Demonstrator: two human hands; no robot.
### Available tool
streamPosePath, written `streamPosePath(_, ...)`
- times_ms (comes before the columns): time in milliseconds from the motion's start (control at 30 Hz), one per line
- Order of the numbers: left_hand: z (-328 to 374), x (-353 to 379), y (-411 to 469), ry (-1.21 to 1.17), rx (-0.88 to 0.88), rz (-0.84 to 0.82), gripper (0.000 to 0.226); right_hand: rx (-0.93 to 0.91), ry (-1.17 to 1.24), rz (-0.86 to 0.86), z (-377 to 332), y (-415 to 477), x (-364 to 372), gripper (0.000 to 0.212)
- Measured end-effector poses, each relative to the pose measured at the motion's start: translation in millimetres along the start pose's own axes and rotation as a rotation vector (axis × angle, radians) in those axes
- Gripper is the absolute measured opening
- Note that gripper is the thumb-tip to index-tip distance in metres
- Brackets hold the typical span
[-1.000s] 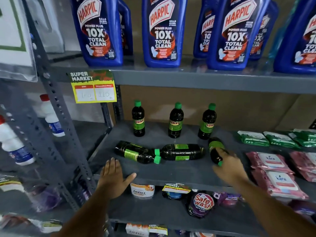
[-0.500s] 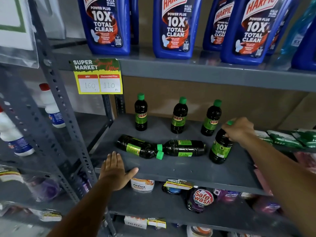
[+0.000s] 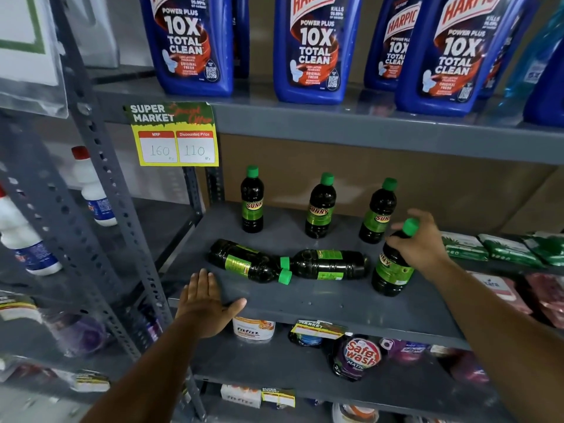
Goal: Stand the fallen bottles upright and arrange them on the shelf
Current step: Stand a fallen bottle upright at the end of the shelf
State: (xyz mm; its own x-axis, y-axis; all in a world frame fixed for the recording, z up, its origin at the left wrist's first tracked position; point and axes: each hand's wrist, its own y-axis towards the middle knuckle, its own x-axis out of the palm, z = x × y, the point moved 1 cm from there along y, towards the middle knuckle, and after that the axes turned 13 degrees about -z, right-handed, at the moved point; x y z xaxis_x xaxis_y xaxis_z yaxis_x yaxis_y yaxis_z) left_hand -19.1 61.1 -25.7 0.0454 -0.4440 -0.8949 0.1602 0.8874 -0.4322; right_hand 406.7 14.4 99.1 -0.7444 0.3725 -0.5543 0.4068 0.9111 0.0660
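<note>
Grey steel shelf (image 3: pixel 335 303), middle of the frame: my right hand (image 3: pixel 422 245) closes around the neck of a dark bottle with a green cap (image 3: pixel 393 264), fingers wrapped just under the cap. The bottle stands on its base at the right of the shelf, leaning slightly left. My left hand (image 3: pixel 204 303) lies flat and open, palm down, on the shelf's front edge at lower centre, thumb spread to the right, holding nothing.

Two more dark bottles lie on their sides between my hands. The left fallen bottle (image 3: pixel 247 262) points its green cap right and toward the front edge; the right fallen bottle (image 3: pixel 331 264) points its cap left, and the two caps sit just beside each other. The right fallen bottle's base lies close to the bottle I grip.

Three upright bottles stand in a row at the back: the left one (image 3: pixel 252 201), the middle one (image 3: pixel 320 207) and the right one (image 3: pixel 378 212), each with a green SUNNY label.

On the shelf above, at the top of the frame, stand blue Harpic bottles (image 3: pixel 308 50). A yellow price tag (image 3: pixel 175 135) hangs from that shelf's edge at upper left, marked 160 and 110. Green packets (image 3: pixel 494 248) lie at the right edge of the frame, beyond my right wrist.
</note>
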Motion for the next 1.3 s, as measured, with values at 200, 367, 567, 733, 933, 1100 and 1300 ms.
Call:
streamPosePath(200, -1.7, 1.0, 2.8, 0.011, -0.002, -0.008, 0.112, 0.031, -0.054, 0.166, 17.5, -0.9, 0.5, 0.08)
streamPosePath(367, -3.6, 3.7, 7.5, -0.007, -0.008, -0.016, 0.116, -0.024, 0.171, 0.028, 32.0, -1.0, -1.5, 0.067)
streamPosePath(567, -6.8, 5.2, 8.7, -0.008, 0.019, 0.002, 0.118, -0.003, 0.172, -0.044, 52.3, -10.3, 8.7, 0.07)
streamPosePath(733, -6.6, 5.3, 8.0, -0.007, 0.017, -0.003, 0.118, -0.015, 0.271, -0.152, 59.3, -3.3, 2.2, 0.066)
streamPosePath(933, -5.4, 5.0, 8.3, -0.005, 0.006, -0.011, 0.119, -0.075, 0.105, -0.127, 46.4, -18.4, 0.9, 0.087)
streamPosePath(1100, -3.9, 2.0, 11.4, -0.021, -0.016, -0.061, 0.121, -0.694, -0.528, 0.408, 4.0, -62.8, 37.1, 0.059)
streamPosePath(1300, -0.4, -3.6, 8.7, -0.042, -0.022, -0.153, 0.117, -0.452, -0.966, -0.536, -16.5, -43.4, 109.2, 0.078)
